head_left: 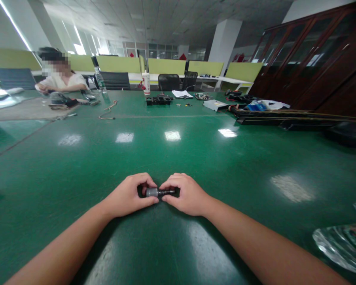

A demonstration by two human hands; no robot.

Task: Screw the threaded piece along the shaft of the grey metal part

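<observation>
A small metal part (pixel 152 192), with a grey cylinder at its left end and a thin dark shaft toward the right, lies sideways between my two hands at the green table (pixel 172 158). My left hand (pixel 133 196) curls around the cylinder end, thumb in front and fingers behind. Around the shaft end, my right hand (pixel 186 194) is closed in the same way, its thumb and fingertips at the shaft. The fingertips of both hands nearly meet at the middle of the part.
Clear plastic (pixel 344 245) lies at the right edge. Farther back are a black component (pixel 159 100), a white bottle (pixel 146 83), a clear bottle (pixel 100 81), a cable (pixel 107 113) and long black pieces (pixel 264 118). A person (pixel 62 77) sits at the far left.
</observation>
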